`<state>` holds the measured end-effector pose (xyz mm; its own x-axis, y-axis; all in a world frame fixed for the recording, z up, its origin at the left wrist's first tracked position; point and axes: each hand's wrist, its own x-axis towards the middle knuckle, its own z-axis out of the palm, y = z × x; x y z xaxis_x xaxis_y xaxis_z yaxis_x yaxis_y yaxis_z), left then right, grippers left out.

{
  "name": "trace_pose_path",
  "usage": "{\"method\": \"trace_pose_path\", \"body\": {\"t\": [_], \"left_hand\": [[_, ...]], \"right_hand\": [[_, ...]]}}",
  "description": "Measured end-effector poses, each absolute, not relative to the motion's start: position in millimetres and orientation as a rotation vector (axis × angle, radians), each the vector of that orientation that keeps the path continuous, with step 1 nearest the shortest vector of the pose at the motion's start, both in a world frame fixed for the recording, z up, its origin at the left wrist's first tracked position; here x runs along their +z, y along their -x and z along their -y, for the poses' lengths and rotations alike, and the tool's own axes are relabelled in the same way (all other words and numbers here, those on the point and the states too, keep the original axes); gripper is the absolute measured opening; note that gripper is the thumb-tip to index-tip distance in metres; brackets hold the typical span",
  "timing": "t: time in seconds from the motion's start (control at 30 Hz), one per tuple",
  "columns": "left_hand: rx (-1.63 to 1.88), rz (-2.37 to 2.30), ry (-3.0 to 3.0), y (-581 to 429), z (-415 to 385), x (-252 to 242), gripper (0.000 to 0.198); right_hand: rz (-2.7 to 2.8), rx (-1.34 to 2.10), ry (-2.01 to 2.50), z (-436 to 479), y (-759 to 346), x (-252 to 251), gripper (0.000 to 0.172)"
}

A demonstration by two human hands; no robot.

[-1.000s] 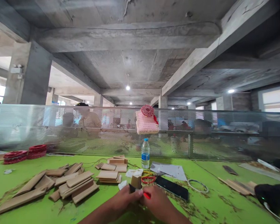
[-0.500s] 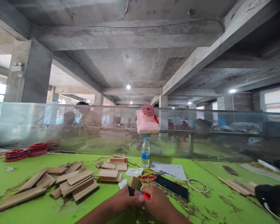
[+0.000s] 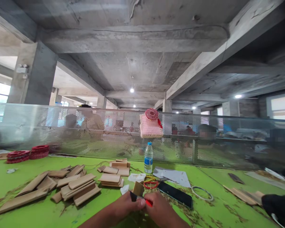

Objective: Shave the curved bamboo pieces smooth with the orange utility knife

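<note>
- From where I stand, the tan piece (image 3: 138, 188) being worked is short, smooth and slightly angled, a dull brown like the curved slats (image 3: 86, 193) heaped on the person's left; its lower end is hidden by the hands.
- It sits upright between the two hands, just beyond the thumbs, low over the green table (image 3: 104, 218).
- A red handle (image 3: 149, 203) pokes out by the right hand (image 3: 160, 207), and a dark strip (image 3: 133, 196) shows at the left hand (image 3: 125, 202); I can't tell whether they are one tool.
- As for writing, the bottle (image 3: 148, 157) has a blue cap and a blue-and-white label, its lettering too small for me to read. The phone (image 3: 175, 194) shows only a dark screen.
- Both forearms come in from the near edge and angle toward each other until the hands meet.
- The left hand is closed around the tan piece, its thumb laid across toward the right; the right is curled tight around the red handle, knuckles up. The fingers underneath are out of my sight.
</note>
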<state>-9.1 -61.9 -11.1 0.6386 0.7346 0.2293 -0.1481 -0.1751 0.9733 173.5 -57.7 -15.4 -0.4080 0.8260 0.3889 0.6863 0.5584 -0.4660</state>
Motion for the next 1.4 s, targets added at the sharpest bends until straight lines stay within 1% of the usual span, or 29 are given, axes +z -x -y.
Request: {"method": "trace_pose_path", "body": {"t": [0.23,0.37,0.47,0.53,0.77,0.93,1.17,1.4], "left_hand": [[0.844,-0.548,-1.585,8.2,58.6,-13.0,0.052],[0.841,-0.576,-1.520,9.2,56.7,-16.4,0.056],[0.839,-0.555,-1.555,10.7,57.0,-15.5,0.050],[0.838,-0.546,-1.575,11.4,57.1,-14.3,0.049],[0.805,-0.596,-1.502,9.7,55.6,-16.3,0.056],[0.826,-0.539,-1.553,11.7,58.3,-14.1,0.047],[0.812,-0.608,-1.545,9.5,58.4,-12.9,0.056],[0.785,-0.564,-1.580,12.8,57.9,-12.6,0.049]], "right_hand": [[2.139,0.225,1.307,55.6,-182.5,-10.9,0.052],[2.093,0.213,1.333,56.7,-183.1,-9.0,0.055],[2.194,0.240,1.235,58.7,-178.7,-11.7,0.054],[2.221,0.245,1.223,58.4,-177.4,-13.3,0.053],[2.069,0.206,1.355,54.7,-186.7,-9.8,0.053],[2.223,0.273,1.228,59.1,-179.7,-12.4,0.049],[2.029,0.216,1.362,50.8,-188.3,-9.4,0.058],[2.220,0.302,1.235,57.4,-178.9,-12.4,0.056]]}}
